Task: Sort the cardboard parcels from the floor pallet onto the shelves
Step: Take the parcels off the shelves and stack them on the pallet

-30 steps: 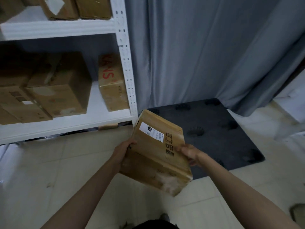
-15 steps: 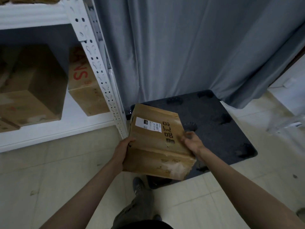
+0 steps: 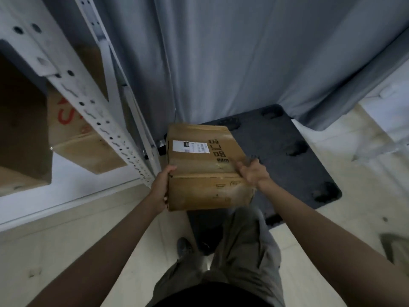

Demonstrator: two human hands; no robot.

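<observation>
Both hands, left hand (image 3: 162,187) and right hand (image 3: 252,172), clamp the brown taped cardboard parcel (image 3: 205,167) mid-frame by its side edges; it looks stiff, light, slick-taped.

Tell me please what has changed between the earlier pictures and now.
The person stepped closer to the white shelf post, and the view tilted downward, so legs and a shoe now show. The cardboard parcel turned from tilted to nearly square with the view. The left hand and the right hand keep holding its sides. The dark pallet stays bare, and the boxes on the shelf stay put.
</observation>
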